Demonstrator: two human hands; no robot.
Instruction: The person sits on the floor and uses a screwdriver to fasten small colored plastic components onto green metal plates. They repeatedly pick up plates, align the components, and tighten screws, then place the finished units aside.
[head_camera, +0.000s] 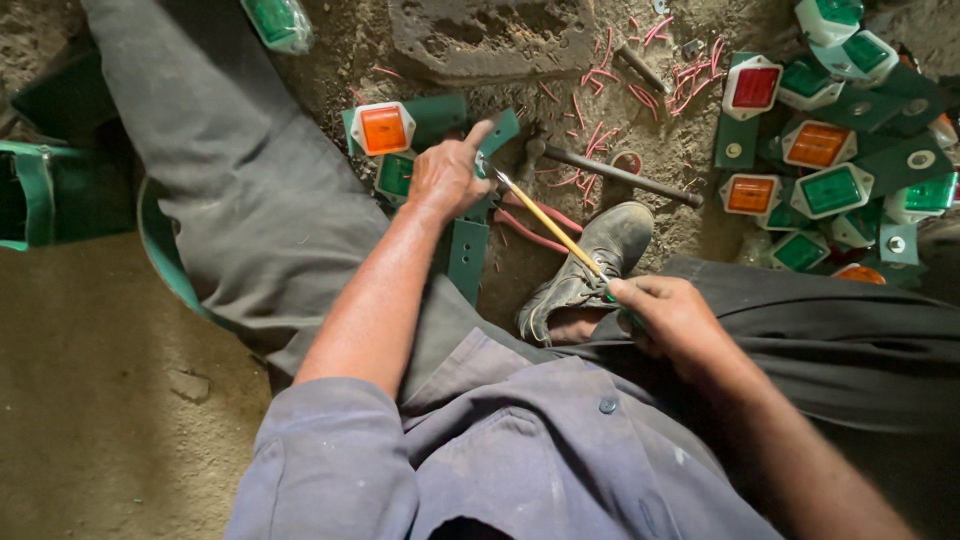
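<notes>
My left hand (445, 178) grips a green metal bracket (470, 245) that carries a green square reflector (395, 175), index finger raised beside the bracket's top end. My right hand (665, 315) holds the handle of a long yellow-shafted screwdriver (548, 225). Its tip meets the bracket right by my left fingers. An orange reflector (383, 129) on a green plate lies just above my left hand.
A hammer (610, 172) and red-handled pliers (540, 225) lie on the dirt floor near my shoe (590, 265). A heap of green and orange reflectors (835, 160) fills the upper right. Pink wire scraps (600, 80) are scattered about. A green container (40, 190) sits at left.
</notes>
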